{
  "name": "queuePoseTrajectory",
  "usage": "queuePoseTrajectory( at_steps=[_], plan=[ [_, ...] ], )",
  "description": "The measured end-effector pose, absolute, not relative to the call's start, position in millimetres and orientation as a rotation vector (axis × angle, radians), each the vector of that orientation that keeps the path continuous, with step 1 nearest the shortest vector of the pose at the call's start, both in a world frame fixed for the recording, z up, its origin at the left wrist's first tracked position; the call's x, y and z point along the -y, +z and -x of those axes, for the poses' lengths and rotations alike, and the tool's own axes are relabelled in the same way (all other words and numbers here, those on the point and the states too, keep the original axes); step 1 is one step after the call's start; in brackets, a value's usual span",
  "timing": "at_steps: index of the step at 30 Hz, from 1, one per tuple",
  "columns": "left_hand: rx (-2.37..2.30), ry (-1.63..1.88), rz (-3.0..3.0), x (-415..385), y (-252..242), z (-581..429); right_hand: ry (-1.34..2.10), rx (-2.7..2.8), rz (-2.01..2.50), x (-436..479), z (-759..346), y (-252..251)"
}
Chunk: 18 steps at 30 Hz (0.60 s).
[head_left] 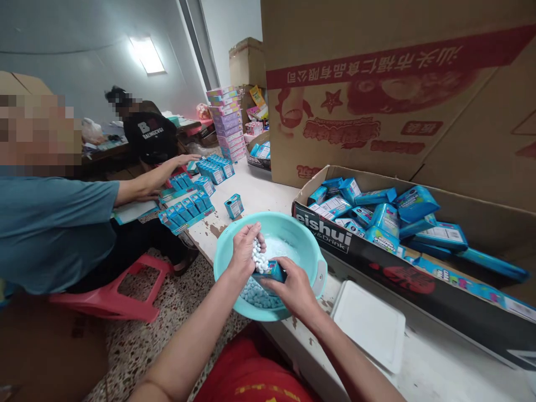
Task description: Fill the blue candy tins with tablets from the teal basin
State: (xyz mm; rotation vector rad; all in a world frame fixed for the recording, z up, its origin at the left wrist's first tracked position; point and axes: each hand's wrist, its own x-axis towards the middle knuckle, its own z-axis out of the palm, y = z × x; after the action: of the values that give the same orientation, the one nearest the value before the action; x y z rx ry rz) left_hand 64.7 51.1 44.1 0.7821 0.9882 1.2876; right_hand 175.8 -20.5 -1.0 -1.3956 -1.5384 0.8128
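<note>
Over a turquoise plastic basin [307, 231], my left hand [247, 245] is cupped around a heap of small white candies [259, 258]. Its fingers curl up at the far side, and the candies spill toward a small blue box [273, 270]. My right hand [293, 285] grips that box, thumb in front and fingers behind, tilted toward the left hand. Whether the candies enter the box is hard to tell. Loose candies [262, 296] and white powder lie in the basin below. Another blue box [233, 206] stands on the table just beyond the rim.
On the right, a long cardboard tray [322, 234] holds many blue boxes, before a large carton [377, 111]. A white flat scale-like slab [368, 324] lies near me. At left, a co-worker's arm [146, 181] reaches over rows of blue boxes [188, 209]. A pink stool [121, 296] stands below.
</note>
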Motion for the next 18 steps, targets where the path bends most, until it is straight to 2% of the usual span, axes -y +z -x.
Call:
queuePoseTrajectory(
  at_steps=[10, 18],
  plan=[
    [-1.015, 1.287, -0.864, -50.2, 36.1, -69.6, 0.759, 1.453, 1.400, 17.2, -183.7, -0.9],
    [-0.997, 1.244, -0.911, -47.6, 37.7, -71.0, 0.841, 1.451, 1.366, 17.9, -183.9, -0.4]
  ],
)
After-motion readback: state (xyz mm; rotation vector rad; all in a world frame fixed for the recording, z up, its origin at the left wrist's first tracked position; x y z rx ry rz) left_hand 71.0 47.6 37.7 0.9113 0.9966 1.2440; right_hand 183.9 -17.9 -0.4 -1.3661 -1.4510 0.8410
